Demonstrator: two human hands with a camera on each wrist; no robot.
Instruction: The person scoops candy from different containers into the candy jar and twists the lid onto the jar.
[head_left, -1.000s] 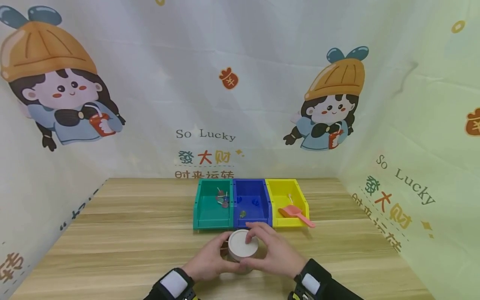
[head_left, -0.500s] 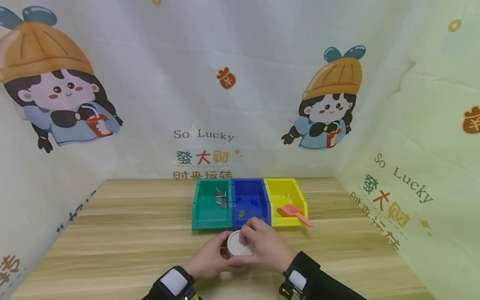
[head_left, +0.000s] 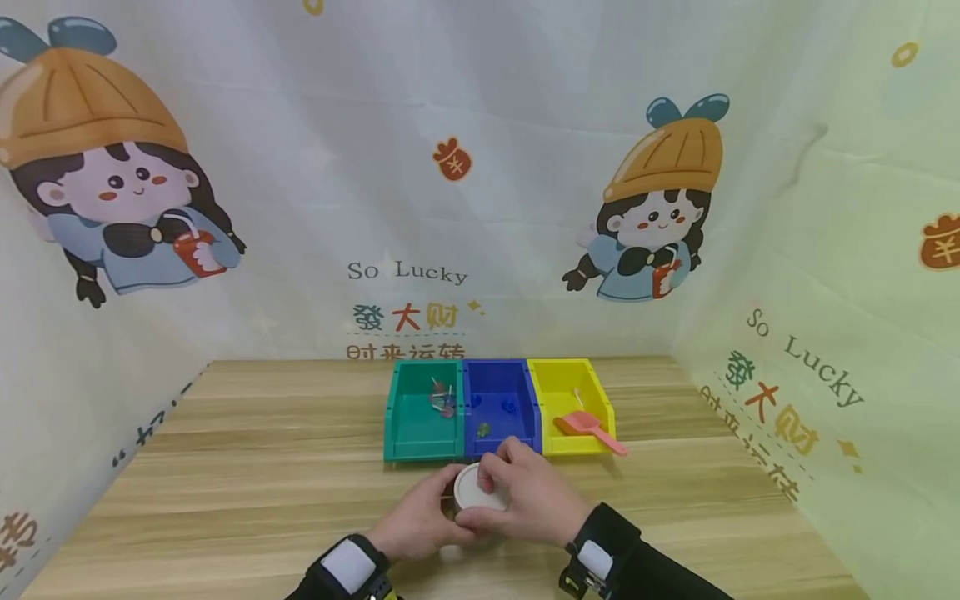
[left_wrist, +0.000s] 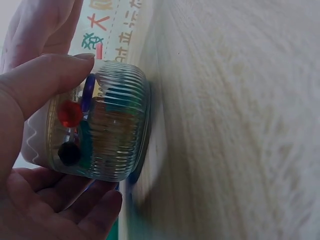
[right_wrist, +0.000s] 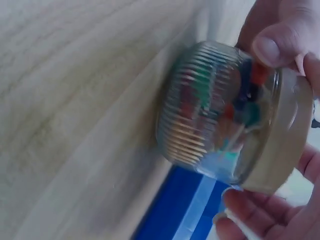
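A ribbed glass jar (left_wrist: 117, 120) with a pale lid (head_left: 475, 492) stands upright on the table in front of the bins. Small coloured pieces show through its side, among them a red bead (left_wrist: 70, 114) and a dark bead (left_wrist: 69, 153). My left hand (head_left: 420, 515) grips the jar's body, thumb on the near side and fingers round the far side. At the lid is my right hand (head_left: 531, 496), its thumb at the near edge and its bent fingers over the top and far edge. The right palm hides part of the lid in the head view.
Behind the jar sit a green bin (head_left: 424, 437) with small stick-like pieces, a blue bin (head_left: 497, 379) with a few small items, and a yellow bin (head_left: 558, 375) holding a pink scoop (head_left: 583, 423). Printed cloth (head_left: 510, 233) walls the wooden table (head_left: 262, 450).
My right hand has turned and shifted left over the lid, and its fingers have curled more. The left hand keeps its grip on the jar. The head view has shifted slightly.
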